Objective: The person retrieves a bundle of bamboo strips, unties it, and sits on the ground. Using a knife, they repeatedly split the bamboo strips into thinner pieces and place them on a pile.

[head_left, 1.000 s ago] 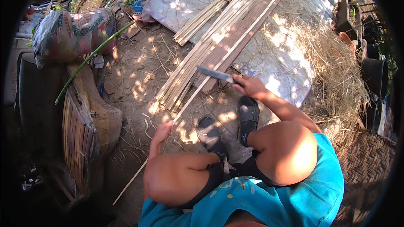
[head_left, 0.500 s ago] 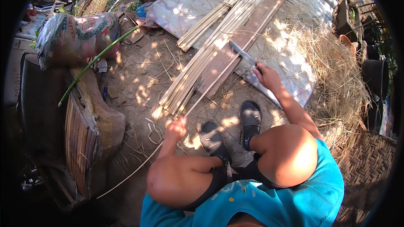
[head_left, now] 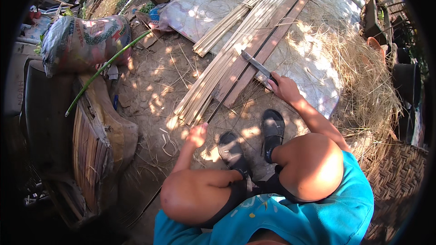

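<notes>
My left hand (head_left: 196,137) is closed on a long, thin bamboo strip (head_left: 219,107), its dark side showing. This strip runs up along a brown wooden board (head_left: 284,26), and its tail trails past my left knee. In my right hand (head_left: 285,88) is a knife (head_left: 257,65) with a dark handle. Its blade lies crosswise over the strip on the board; whether it touches cannot be made out. To the left of the board, a bundle of pale split strips (head_left: 213,79) lies lengthwise, with a shorter bundle (head_left: 221,29) beside it.
A stuffed sack (head_left: 86,41) and a green stalk (head_left: 106,63) rest over a worn wooden piece (head_left: 116,127) at left. Dry fibre shavings (head_left: 359,72) heap up at right, near a woven mat (head_left: 399,177). A pale sheet (head_left: 190,11) lies under the strips.
The strip in my left hand showed pale before and now shows dark. My right hand and the knife have shifted slightly down and left; my left hand has moved slightly right.
</notes>
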`<state>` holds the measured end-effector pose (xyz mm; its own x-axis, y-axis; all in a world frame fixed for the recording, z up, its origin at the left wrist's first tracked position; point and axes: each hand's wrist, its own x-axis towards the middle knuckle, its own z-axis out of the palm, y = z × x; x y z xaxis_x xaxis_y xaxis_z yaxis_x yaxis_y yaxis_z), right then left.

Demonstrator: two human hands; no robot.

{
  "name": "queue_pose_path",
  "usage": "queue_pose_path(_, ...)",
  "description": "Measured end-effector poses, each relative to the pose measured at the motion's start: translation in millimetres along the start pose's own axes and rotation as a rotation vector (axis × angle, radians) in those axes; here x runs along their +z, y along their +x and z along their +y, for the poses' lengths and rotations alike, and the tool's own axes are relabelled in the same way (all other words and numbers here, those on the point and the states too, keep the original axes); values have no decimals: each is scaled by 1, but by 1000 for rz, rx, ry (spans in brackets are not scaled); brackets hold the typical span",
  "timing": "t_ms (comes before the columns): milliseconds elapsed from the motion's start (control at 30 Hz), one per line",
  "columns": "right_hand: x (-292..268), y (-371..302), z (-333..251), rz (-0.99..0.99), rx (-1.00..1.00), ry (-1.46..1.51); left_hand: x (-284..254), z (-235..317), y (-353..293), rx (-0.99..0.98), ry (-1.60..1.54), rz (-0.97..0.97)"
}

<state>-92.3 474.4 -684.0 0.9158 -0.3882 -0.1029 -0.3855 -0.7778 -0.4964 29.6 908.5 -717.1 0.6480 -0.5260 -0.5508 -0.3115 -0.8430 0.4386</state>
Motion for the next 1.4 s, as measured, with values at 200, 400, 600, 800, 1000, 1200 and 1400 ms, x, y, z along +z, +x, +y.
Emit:
queue_pose_path(200, -4, 25, 47, 75, -156, -74, 5, -31, -53, 108, -160, 190)
queue_pose_path(400, -100, 107, 162, 333, 431, -305, 2, -98, -95, -154, -288, 9)
queue_pose_path(600, -91, 71, 113, 319, 273, -158, -6, -53, -67, -210, -471, -146)
queue_pose_path(800, 59, -63, -56, -234, -359, 113, 16, 31, 9, 72, 107, 271)
queue_pose_path(1000, -51, 45, 89, 186, 392, -97, 23, -35, -34, 291, 297, 497)
queue_pose_path(1200, -5, 16, 27, 90, 31, 61, -14, -9, 0, 115, -469, -54)
queue_pose_path(1400, 35, -4, 3, 115, -88, 80, -2, -112, -61, -167, -471, -88)
